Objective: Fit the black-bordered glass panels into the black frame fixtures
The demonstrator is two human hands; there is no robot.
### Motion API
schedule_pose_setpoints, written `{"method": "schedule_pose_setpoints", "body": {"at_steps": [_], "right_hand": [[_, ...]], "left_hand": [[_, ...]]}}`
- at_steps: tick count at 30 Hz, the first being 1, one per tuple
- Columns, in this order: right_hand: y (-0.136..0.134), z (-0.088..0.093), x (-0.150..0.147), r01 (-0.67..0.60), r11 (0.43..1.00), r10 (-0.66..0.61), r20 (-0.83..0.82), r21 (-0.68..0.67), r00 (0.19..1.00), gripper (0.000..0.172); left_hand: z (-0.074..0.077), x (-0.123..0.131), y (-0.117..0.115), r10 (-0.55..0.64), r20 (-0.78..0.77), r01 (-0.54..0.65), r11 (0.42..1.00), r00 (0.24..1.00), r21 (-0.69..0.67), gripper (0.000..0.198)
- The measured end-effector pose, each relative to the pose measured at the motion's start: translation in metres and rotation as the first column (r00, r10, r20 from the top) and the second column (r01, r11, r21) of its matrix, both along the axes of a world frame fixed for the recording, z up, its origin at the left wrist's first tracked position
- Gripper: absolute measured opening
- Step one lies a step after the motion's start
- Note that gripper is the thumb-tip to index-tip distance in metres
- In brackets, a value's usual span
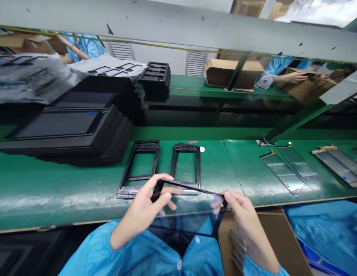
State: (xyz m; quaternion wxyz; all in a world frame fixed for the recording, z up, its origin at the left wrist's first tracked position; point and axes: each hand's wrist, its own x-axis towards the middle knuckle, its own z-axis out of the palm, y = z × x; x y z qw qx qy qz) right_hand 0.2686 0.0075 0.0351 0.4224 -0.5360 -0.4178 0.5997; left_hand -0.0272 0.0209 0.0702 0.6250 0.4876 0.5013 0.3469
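A clear touch-screen panel with a black border (pixel 192 219) is held up at the bench's front edge, tilted before my chest. My left hand (pixel 148 203) grips its left end between thumb and fingers, some of which show through the glass. At the opposite end, my right hand (pixel 240 209) pinches the corner, with fingertips behind the glass. Just beyond the panel lie two stacks of black rectangular frames, a left stack (pixel 128 168) and a right stack (pixel 199 165). Part of the right stack is hidden by the panel and my left hand.
Stacked black trays (pixel 106 143) holding dark panels stand at left. Glass panels (pixel 285 174) and more panels (pixel 336 163) lie to the right on the green bench (pixel 69 188). A slanted post (pixel 296 120) rises behind. An open cardboard box (pixel 282 239) sits below. Co-workers' arms show across the bench.
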Motion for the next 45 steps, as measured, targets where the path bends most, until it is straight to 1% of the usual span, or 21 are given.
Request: {"method": "schedule_pose_setpoints", "body": {"at_steps": [4,6,10,12,15,17,19,20,21,22,23,24,25,27,29,32,37,40,41,43,45], "right_hand": [[-0.006,-0.006,-0.006,0.208,0.978,-0.207,-0.07,0.01,0.976,0.043],[-0.007,-0.005,-0.014,0.275,0.96,-0.273,-0.044,0.045,0.961,0.043],[-0.009,-0.001,-0.023,0.349,0.922,-0.364,0.074,0.165,0.928,0.046],[-0.01,-0.001,-0.025,0.358,0.912,-0.38,0.086,0.202,0.921,0.048],[-0.012,-0.001,-0.025,0.331,0.927,-0.333,-0.018,0.176,0.943,0.041],[-0.013,0.0,-0.026,0.311,0.936,-0.306,-0.056,0.166,0.95,0.04],[-0.015,0.003,-0.028,0.31,0.933,-0.31,-0.027,0.182,0.95,0.037],[-0.016,0.005,-0.029,0.316,0.93,-0.321,-0.004,0.188,0.947,0.035],[-0.017,0.006,-0.031,0.32,0.928,-0.329,0.019,0.189,0.944,0.034],[-0.019,0.008,-0.032,0.318,0.929,-0.331,0.041,0.191,0.943,0.035],[-0.02,0.008,-0.033,0.316,0.929,-0.333,0.061,0.194,0.941,0.035],[-0.022,0.009,-0.034,0.31,0.93,-0.33,0.078,0.196,0.941,0.035],[-0.023,0.009,-0.035,0.302,0.933,-0.324,0.092,0.194,0.942,0.035],[-0.027,0.01,-0.037,0.288,0.939,-0.312,0.111,0.19,0.944,0.034],[-0.029,0.012,-0.039,0.289,0.942,-0.313,0.135,0.172,0.94,0.035],[-0.032,0.015,-0.04,0.295,0.945,-0.317,0.168,0.14,0.934,0.037],[-0.032,0.014,-0.038,0.284,0.951,-0.3,0.14,0.119,0.944,0.037],[-0.029,0.012,-0.038,0.269,0.958,-0.28,0.12,0.103,0.952,0.036],[-0.027,0.012,-0.04,0.241,0.964,-0.254,0.117,0.112,0.96,0.035],[-0.022,0.013,-0.045,0.138,0.979,-0.155,0.113,0.148,0.981,0.036],[-0.018,0.013,-0.051,0.052,0.986,-0.065,0.074,0.16,0.995,0.042]], "left_hand": [[-0.003,0.004,-0.004,0.101,0.041,-0.101,0.995,0.994,0.012,0.044],[-0.001,0.008,-0.005,0.149,0.043,-0.149,0.989,0.988,0.006,0.045],[0.001,0.013,-0.005,0.2,0.044,-0.2,0.98,0.979,0.0,0.047],[-0.002,0.012,-0.005,0.212,0.049,-0.212,0.977,0.976,-0.004,0.05],[-0.008,0.008,-0.004,0.21,0.049,-0.21,0.978,0.976,-0.007,0.053],[-0.012,0.004,-0.003,0.201,0.032,-0.201,0.98,0.979,-0.002,0.051],[-0.015,0.0,0.0,0.165,-0.014,-0.164,0.985,0.986,0.056,0.044],[-0.016,-0.003,0.001,0.15,-0.058,-0.141,0.981,0.987,0.136,0.042],[-0.015,-0.004,0.004,0.149,-0.127,-0.114,0.962,0.981,0.248,0.041],[-0.014,-0.006,0.006,0.16,-0.215,-0.07,0.924,0.963,0.377,0.042],[-0.011,-0.006,0.009,0.175,-0.307,0.002,0.866,0.936,0.5,0.043],[-0.007,-0.005,0.013,0.18,-0.394,0.098,0.802,0.901,0.59,0.043],[-0.003,-0.004,0.016,0.16,-0.471,0.204,0.748,0.868,0.632,0.042],[0.005,0.001,0.023,0.048,-0.573,0.389,0.688,0.818,0.613,0.032],[0.011,0.006,0.028,-0.051,-0.599,0.469,0.676,0.799,0.568,0.026],[0.01,0.009,0.032,-0.105,-0.59,0.49,0.681,0.801,0.544,0.026],[0.002,0.003,0.026,-0.105,-0.589,0.493,0.674,0.801,0.55,0.026],[0.005,0.006,0.022,-0.112,-0.587,0.479,0.707,0.802,0.52,0.029],[0.007,0.009,0.022,-0.135,-0.579,0.481,0.719,0.804,0.501,0.03],[0.011,0.017,0.021,-0.222,-0.543,0.506,0.734,0.81,0.454,0.033],[0.012,0.024,0.02,-0.304,-0.472,0.509,0.76,0.828,0.403,0.036]]}}
